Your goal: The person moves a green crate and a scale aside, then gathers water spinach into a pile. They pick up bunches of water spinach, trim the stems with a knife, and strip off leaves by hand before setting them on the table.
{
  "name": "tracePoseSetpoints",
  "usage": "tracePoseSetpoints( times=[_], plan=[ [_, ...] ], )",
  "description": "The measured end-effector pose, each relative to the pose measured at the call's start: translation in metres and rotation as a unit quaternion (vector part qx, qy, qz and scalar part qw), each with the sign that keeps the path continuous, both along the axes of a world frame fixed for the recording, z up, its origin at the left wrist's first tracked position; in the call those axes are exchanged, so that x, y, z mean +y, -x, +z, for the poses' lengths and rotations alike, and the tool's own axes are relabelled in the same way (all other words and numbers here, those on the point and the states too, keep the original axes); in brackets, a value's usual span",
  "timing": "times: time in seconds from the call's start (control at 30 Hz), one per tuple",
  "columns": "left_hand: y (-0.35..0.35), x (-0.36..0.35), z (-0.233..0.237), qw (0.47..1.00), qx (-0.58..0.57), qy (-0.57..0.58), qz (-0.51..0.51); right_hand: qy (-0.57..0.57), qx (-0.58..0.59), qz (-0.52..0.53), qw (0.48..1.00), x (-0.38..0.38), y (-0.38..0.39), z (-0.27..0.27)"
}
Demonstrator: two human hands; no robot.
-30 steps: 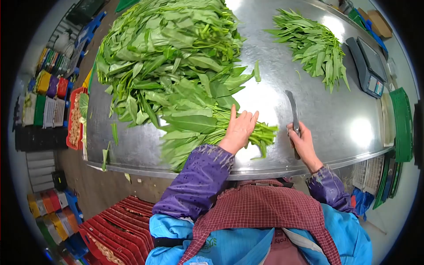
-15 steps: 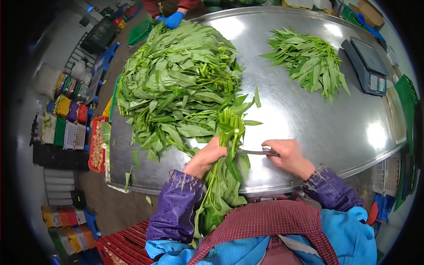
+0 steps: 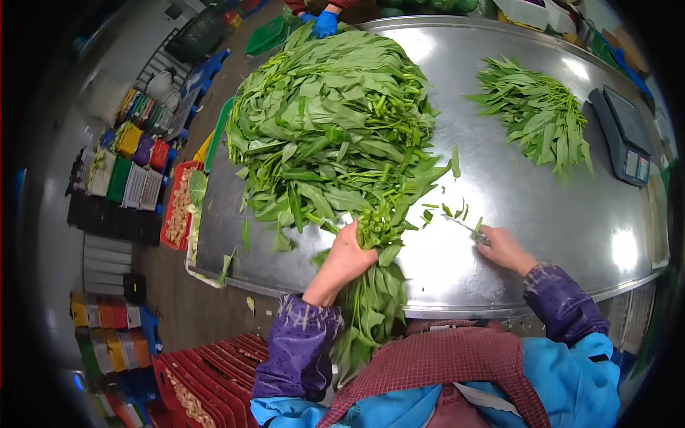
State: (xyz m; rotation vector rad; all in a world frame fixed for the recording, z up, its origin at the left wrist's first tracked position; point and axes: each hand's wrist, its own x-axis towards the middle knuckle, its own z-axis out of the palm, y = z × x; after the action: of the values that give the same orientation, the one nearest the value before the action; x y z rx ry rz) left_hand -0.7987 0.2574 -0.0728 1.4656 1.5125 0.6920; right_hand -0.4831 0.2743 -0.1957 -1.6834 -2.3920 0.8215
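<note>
My left hand [image 3: 346,262] is closed round a bunch of water spinach [image 3: 378,289], its cut stem ends facing up and away and its leaves hanging over the table's near edge. To the right, my right hand [image 3: 504,250] grips a small knife [image 3: 482,237], the thin blade pointing left over the tabletop and partly lost in glare. Short stem offcuts [image 3: 457,212] are scattered by the blade. Just beyond my left hand rises a big heap of water spinach [image 3: 328,121]. A smaller bunch [image 3: 546,114] lies at the back right.
The steel table [image 3: 457,278] has a raised rim. A digital scale [image 3: 628,135] stands at the right. Past the heap are another person's blue-gloved hands [image 3: 325,24]. Red crates [image 3: 214,378] and a red basket [image 3: 175,207] sit on the left.
The knife has come away from the stems, moving right with my right hand. Cut stem pieces now lie on the table. The view has shifted, so the table sits farther right.
</note>
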Motion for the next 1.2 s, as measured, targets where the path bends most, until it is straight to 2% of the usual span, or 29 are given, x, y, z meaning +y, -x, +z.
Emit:
tracePoseSetpoints(
  times=[0.07,0.1,0.17,0.23,0.27,0.33,0.37,0.4,0.43,0.47,0.5,0.53,0.6,0.63,0.67,0.7,0.73,0.77,0.8,0.83,0.87,0.9,0.93,1.0,1.07,1.13,1.17,1.2],
  plan=[
    [0.005,0.003,0.003,1.000,-0.025,-0.009,0.001,0.004,-0.038,-0.013,0.999,-0.002,-0.003,0.030],
    [0.003,0.006,0.013,0.997,-0.069,-0.028,0.021,-0.033,-0.021,0.015,0.999,0.002,0.000,0.035],
    [-0.002,0.015,0.030,0.987,-0.140,-0.058,0.049,0.000,0.154,0.026,0.988,0.004,0.028,0.073],
    [-0.014,0.021,0.046,0.981,-0.174,-0.062,0.058,0.082,0.327,0.074,0.938,0.002,0.069,0.117],
    [-0.022,0.023,0.056,0.982,-0.172,-0.062,0.055,0.073,0.336,0.107,0.933,0.003,0.085,0.117],
    [-0.042,0.025,0.074,0.939,-0.333,-0.009,0.086,0.147,0.404,0.092,0.898,0.004,0.114,0.127],
    [-0.053,0.028,0.082,0.915,-0.387,-0.011,0.114,0.126,0.451,0.084,0.880,0.007,0.126,0.118],
    [-0.056,0.037,0.076,0.924,-0.365,0.003,0.117,0.104,0.496,0.076,0.859,0.011,0.134,0.105],
    [-0.057,0.041,0.075,0.924,-0.372,0.002,0.089,0.102,0.496,0.076,0.859,0.011,0.132,0.100],
    [-0.058,0.044,0.072,0.924,-0.379,0.002,0.061,0.300,0.599,0.005,0.743,0.009,0.129,0.098],
    [-0.050,0.048,0.065,0.952,-0.300,0.004,0.051,0.477,0.661,-0.066,0.575,0.010,0.126,0.093],
    [-0.036,0.051,0.060,0.975,-0.220,0.006,0.041,0.492,0.664,-0.075,0.558,0.015,0.120,0.077],
    [-0.001,0.044,0.055,0.994,-0.052,-0.016,0.093,0.519,0.653,-0.091,0.544,0.022,0.107,0.059],
    [0.011,0.034,0.044,0.990,-0.048,0.009,0.129,0.513,0.675,-0.068,0.526,0.015,0.105,0.065],
    [0.015,0.023,0.043,0.982,-0.047,0.115,0.146,0.511,0.678,-0.071,0.523,0.014,0.105,0.037],
    [0.018,0.010,0.027,0.975,-0.060,0.180,0.116,0.449,0.658,-0.027,0.604,0.018,0.106,-0.014],
    [0.016,-0.004,0.006,0.965,-0.090,0.225,0.096,0.381,0.628,0.019,0.678,0.021,0.105,-0.040],
    [0.011,-0.021,-0.017,0.950,-0.161,0.258,0.065,0.528,0.621,-0.131,0.564,0.013,0.114,0.036],
    [-0.017,-0.029,0.013,0.910,-0.282,0.305,0.011,0.528,0.621,-0.132,0.564,0.011,0.127,0.039],
    [-0.017,-0.039,-0.020,0.909,-0.279,0.309,-0.007,0.408,0.635,-0.161,0.636,0.003,0.138,0.039],
    [-0.034,-0.047,-0.020,0.899,-0.319,0.299,0.000,0.279,0.636,-0.186,0.695,-0.002,0.149,0.040],
    [-0.047,-0.053,-0.018,0.889,-0.349,0.296,0.023,0.220,0.643,-0.208,0.704,-0.008,0.153,0.062],
    [-0.055,-0.056,-0.016,0.877,-0.379,0.293,0.046,0.219,0.644,-0.208,0.703,-0.006,0.152,0.062],
    [-0.052,-0.052,-0.031,0.893,-0.346,0.286,0.038,0.303,0.549,-0.173,0.759,-0.004,0.147,0.059],
    [-0.054,-0.052,-0.041,0.907,-0.314,0.278,0.031,0.306,0.550,-0.206,0.749,-0.006,0.153,0.048],
    [-0.056,-0.056,-0.046,0.892,-0.356,0.239,0.145,0.352,0.692,-0.285,0.562,-0.007,0.160,0.042],
    [-0.053,-0.057,-0.046,0.891,-0.356,0.239,0.148,0.370,0.683,-0.247,0.579,-0.009,0.150,0.065],
    [-0.045,-0.056,-0.045,0.898,-0.343,0.225,0.162,0.373,0.682,-0.246,0.579,-0.005,0.148,0.062]
  ],
)
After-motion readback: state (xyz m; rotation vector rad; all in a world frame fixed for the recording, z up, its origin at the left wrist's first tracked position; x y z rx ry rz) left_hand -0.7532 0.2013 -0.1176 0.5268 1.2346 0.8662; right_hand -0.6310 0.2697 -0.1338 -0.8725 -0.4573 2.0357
